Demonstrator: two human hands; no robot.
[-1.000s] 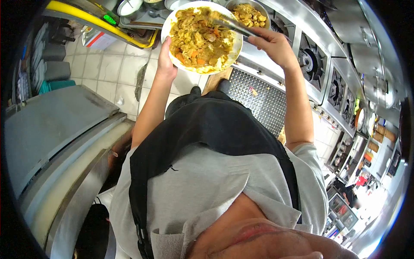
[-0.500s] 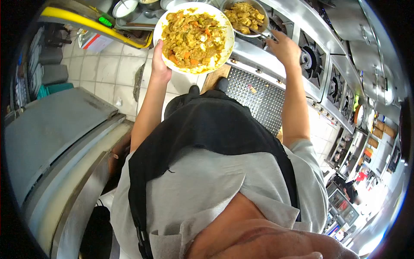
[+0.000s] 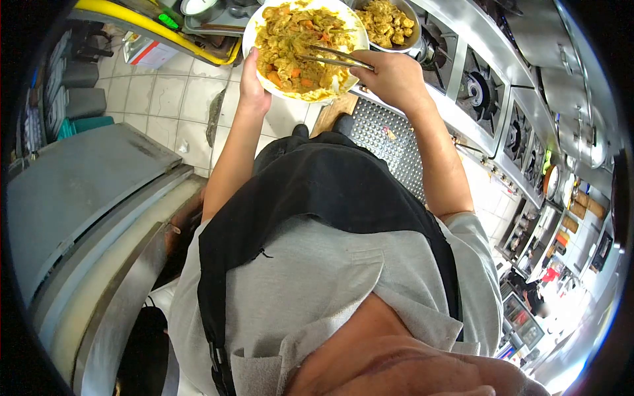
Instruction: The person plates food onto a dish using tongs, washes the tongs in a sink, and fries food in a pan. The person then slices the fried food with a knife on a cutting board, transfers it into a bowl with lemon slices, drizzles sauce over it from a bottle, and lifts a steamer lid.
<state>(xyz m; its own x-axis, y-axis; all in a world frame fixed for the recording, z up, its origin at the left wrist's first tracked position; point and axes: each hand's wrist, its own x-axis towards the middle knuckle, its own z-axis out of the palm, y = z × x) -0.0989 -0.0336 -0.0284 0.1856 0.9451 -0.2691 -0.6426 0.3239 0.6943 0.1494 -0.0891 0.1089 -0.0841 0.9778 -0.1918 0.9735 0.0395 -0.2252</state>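
My left hand (image 3: 253, 87) grips the left rim of a white plate (image 3: 360, 39), holding it up off any surface. A yellow-brown stew (image 3: 297, 56) with orange carrot pieces and some pale bits covers most of the plate. My right hand (image 3: 396, 80) is closed around metal tongs (image 3: 343, 61), whose tips reach into the stew. Just beyond the plate, to the right, a metal pan (image 3: 417, 23) on the stove holds more of the yellow-brown food in chunks.
A gas stove (image 3: 456, 63) with several burners runs along the right. Behind the plate on the left is a yellow-edged counter (image 3: 155, 33) with a white container (image 3: 196, 6). A grey cabinet (image 3: 86, 185) stands at my left, and a studded metal mat (image 3: 386, 135) lies by my feet.
My right hand has moved left with the tongs, from the pan on the stove to the plate. The plate has shifted slightly right and up in view.
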